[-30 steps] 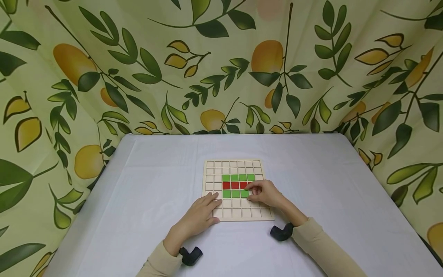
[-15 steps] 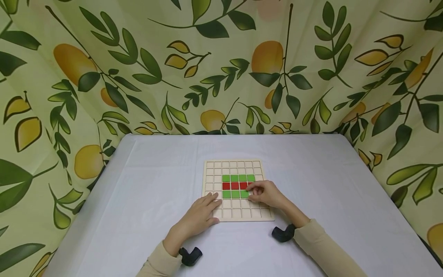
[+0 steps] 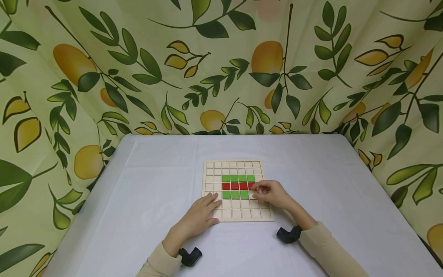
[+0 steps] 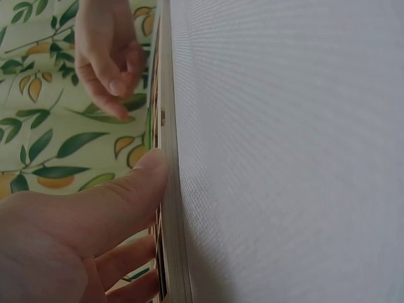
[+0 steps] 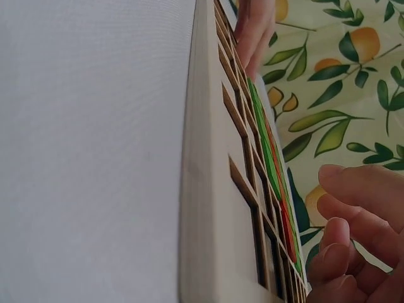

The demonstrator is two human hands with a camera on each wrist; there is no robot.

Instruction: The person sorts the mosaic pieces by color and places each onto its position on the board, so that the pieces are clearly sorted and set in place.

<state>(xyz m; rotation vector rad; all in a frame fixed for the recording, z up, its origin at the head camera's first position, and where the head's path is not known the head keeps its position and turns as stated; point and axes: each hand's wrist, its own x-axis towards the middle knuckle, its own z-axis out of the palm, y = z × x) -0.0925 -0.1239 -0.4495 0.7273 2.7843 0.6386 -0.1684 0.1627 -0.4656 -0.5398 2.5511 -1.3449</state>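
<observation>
A wooden grid board (image 3: 238, 213) lies on the white cloth. Several green tiles (image 3: 234, 178) fill a row in it, with a row of red tiles (image 3: 234, 186) below. Nearer still are three green tiles (image 3: 235, 194). My left hand (image 3: 197, 217) rests on the board's left front corner, fingers fairly straight, thumb (image 4: 136, 183) against the front edge. My right hand (image 3: 273, 193) hovers over the board's right side, fingertips right at the rightmost red tile (image 3: 251, 185). In the right wrist view, its loosely bent fingers (image 5: 353, 183) stand apart from the tiles with nothing between them.
The white-covered table (image 3: 155, 165) extends around the board. Behind and at both sides hangs a curtain (image 3: 228, 88) printed with fruit and leaves. A black wrist device sits below each hand, one at left (image 3: 191, 256) and one at right (image 3: 288, 234).
My right hand has drawn slightly to the right, and more of the rightmost red tile now shows in its cell. My left hand has stayed in place.
</observation>
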